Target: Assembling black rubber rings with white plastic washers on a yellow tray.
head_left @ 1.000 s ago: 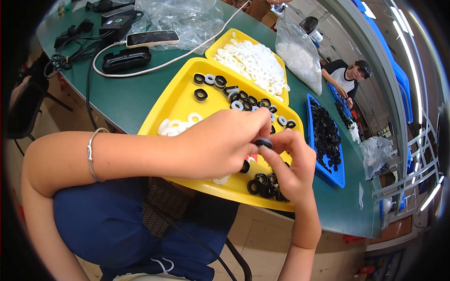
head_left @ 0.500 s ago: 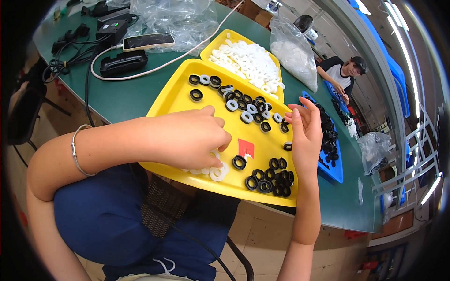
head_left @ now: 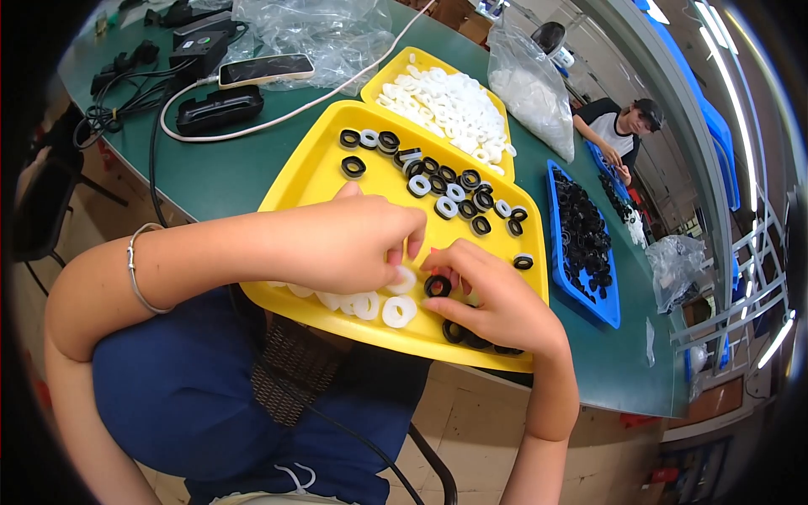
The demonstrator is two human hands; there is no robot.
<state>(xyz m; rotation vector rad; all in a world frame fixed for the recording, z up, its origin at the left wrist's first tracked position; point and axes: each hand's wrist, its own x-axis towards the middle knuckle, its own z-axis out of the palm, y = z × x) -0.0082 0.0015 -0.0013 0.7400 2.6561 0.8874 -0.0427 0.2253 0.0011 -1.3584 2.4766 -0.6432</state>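
Note:
Over the near part of a yellow tray (head_left: 316, 181), my left hand (head_left: 362, 240) is closed, its fingertips pinching a white ring (head_left: 404, 280). Facing it, my right hand (head_left: 501, 295) has thumb and forefinger closed around the edges of a black ring (head_left: 437, 286). More loose white rings (head_left: 365, 305) lie along the tray's near edge below my left hand. Several black rings (head_left: 454, 331) are partly covered by my right hand. Farther back in the tray sit black and white rings joined in pairs (head_left: 446, 207). A red label shows only as a sliver between my hands.
Behind stands a second yellow tray (head_left: 370, 91) heaped with white rings. On the right is a blue tray (head_left: 610, 313) of black parts. A clear bag (head_left: 530, 93), a phone (head_left: 266, 70), a white cable (head_left: 337, 91) and a black case (head_left: 220, 110) lie around. A co-worker (head_left: 619, 130) sits beyond.
My right hand has come from the tray's right rim down and left to the black ring. My left hand has shifted slightly right and up from the near white rings, with one at its fingertips.

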